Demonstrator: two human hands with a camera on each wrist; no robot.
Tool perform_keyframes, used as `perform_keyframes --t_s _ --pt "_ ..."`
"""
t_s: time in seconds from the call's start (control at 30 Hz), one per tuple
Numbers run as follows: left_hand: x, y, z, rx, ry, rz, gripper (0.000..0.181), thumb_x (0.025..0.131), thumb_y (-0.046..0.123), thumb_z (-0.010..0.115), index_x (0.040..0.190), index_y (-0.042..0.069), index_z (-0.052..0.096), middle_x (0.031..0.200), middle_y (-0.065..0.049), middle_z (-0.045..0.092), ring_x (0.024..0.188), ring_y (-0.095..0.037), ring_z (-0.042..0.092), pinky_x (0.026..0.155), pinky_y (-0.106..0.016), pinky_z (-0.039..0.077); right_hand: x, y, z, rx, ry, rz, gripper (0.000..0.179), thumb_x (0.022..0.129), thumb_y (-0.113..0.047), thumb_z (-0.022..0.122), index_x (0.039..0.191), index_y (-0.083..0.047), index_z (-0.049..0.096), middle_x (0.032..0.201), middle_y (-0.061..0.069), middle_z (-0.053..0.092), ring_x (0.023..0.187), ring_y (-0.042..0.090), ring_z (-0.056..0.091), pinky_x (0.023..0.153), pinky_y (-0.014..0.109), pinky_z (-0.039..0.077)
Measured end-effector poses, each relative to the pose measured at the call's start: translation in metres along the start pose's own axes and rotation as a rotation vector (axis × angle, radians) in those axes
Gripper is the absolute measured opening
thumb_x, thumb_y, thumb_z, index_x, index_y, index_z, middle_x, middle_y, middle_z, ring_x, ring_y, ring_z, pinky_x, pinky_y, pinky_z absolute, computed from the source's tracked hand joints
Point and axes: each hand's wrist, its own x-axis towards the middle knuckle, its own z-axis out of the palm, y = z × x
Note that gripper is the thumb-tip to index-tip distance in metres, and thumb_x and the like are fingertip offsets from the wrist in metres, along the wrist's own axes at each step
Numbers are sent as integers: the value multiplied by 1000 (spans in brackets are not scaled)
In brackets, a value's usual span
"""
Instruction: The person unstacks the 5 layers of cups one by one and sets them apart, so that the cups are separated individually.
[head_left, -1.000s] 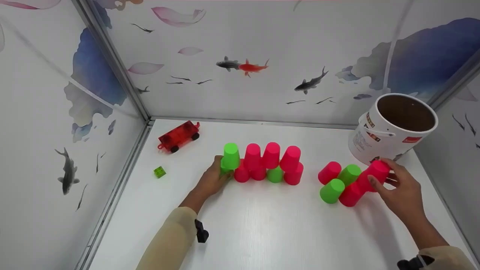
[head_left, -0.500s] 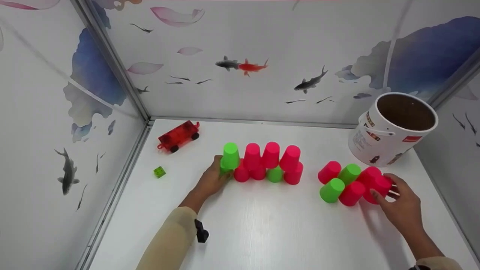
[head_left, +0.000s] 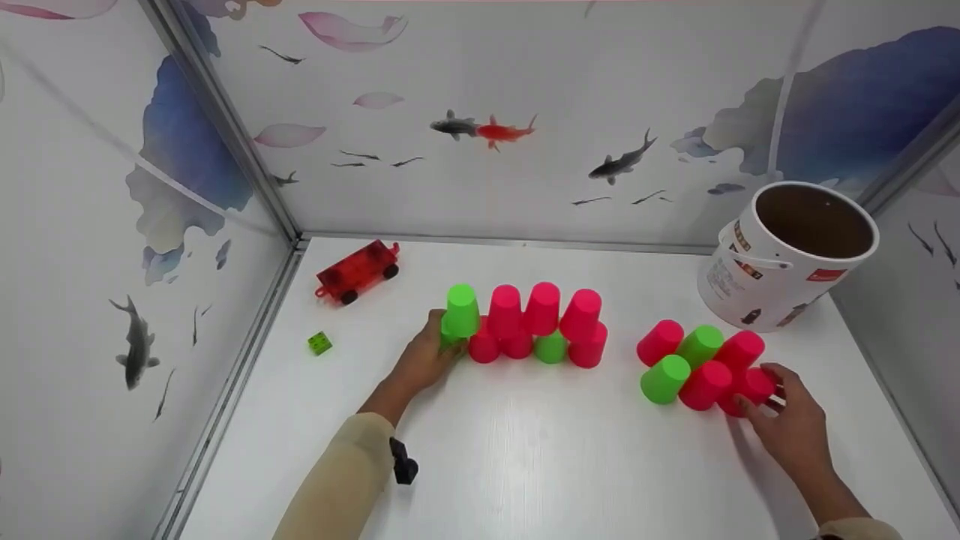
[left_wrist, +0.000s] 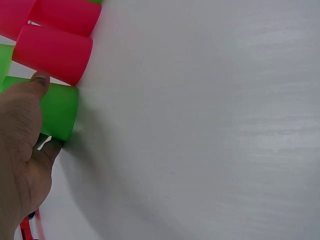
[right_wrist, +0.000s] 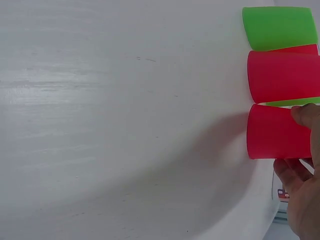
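My left hand [head_left: 426, 361] grips a green cup [left_wrist: 60, 111] at the left end of a two-level row of upside-down cups, its thumb on one side and fingers on the other. Above that cup sits another green cup [head_left: 463, 310]; pink cups [head_left: 542, 309] continue the upper level to the right. The lower level mixes pink cups with a green cup [head_left: 551, 348]. At the right, my right hand [head_left: 798, 426] holds a pink cup [right_wrist: 277, 131] between thumb and fingers, at the front right corner of a cluster of pink and green cups [head_left: 665, 379].
A white bucket [head_left: 727, 281] stands at the back right, behind the cluster. At the back left are a red toy wagon [head_left: 358, 273] and a small green block [head_left: 319, 343]. Patterned wall panels [head_left: 375, 195] border the white table [head_left: 525, 457].
My right hand has brought its pink cup down and towards the front, from over the back right of the cluster to its front right corner. The left hand stays on the green cup.
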Motion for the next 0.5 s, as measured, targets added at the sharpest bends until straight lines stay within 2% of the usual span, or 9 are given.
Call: perform_keyframes --t_s 0.17,0.33,0.4,0.43,0.5 --pt "0 0 1 14 -1 -5 60 111 36 69 158 20 35 150 -13 64 146 -34 60 124 -60 47 1 1 0 -5 -4 11 87 93 -6 87 162 5 35 157 37 47 139 61 53 104 66 52" --pt "0 -1 1 15 -1 -8 59 111 35 69 157 20 35 150 -13 64 145 -34 60 124 -60 46 2 -6 -3 -23 43 -33 87 92 -11 90 161 4 39 156 34 49 140 57 53 104 69 55" --pt "0 0 1 14 -3 -14 60 111 37 68 157 20 35 150 -12 64 145 -33 60 125 -60 46 2 -13 -6 -17 82 -68 83 92 -12 89 159 2 42 154 31 52 140 54 54 108 45 62" --pt "0 0 1 14 -4 -16 60 111 38 68 157 20 34 150 -12 64 145 -33 60 125 -60 46 2 -18 -7 -11 105 -88 80 92 -13 89 158 1 44 153 30 53 140 52 55 107 30 60" --pt "0 0 0 10 -2 -10 60 111 38 68 157 20 35 149 -12 64 145 -33 60 124 -60 46 3 -28 -8 8 156 -138 77 92 -12 90 155 0 48 151 28 56 138 50 56 102 5 47"
